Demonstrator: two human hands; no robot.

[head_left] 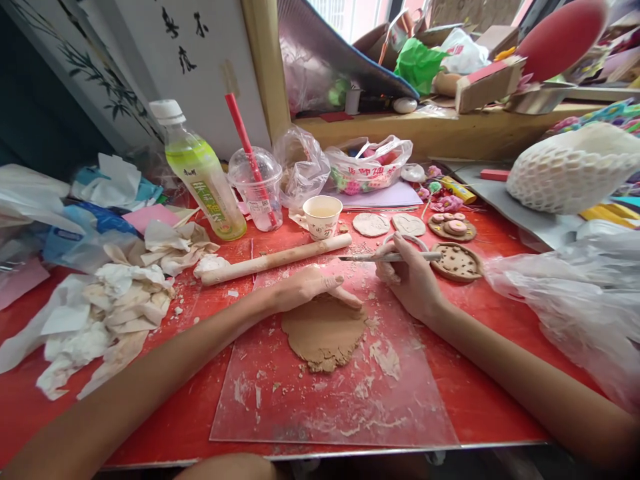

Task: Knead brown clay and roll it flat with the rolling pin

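Note:
A flat brown slab of clay (325, 337) with a cracked front edge lies on a clear plastic sheet (330, 420). My left hand (313, 290) rests on the slab's far edge, fingers stretched out and holding nothing. Just right of the slab and above the sheet, my right hand (407, 277) pinches a slim clay knife (367, 258), its thin tip pointing left. A pale ring (417, 244) shows behind the right fingers; I cannot tell whether they touch it. Beyond my left hand lies a wooden rolling pin (280, 259).
Behind the rolling pin stand a paper cup (323, 219), a plastic cup (257, 197) with a red straw and a drink bottle (205, 180). Crumpled tissues (115, 307) lie left. Decorated clay discs (456, 262) and a plastic bag (575, 300) are right.

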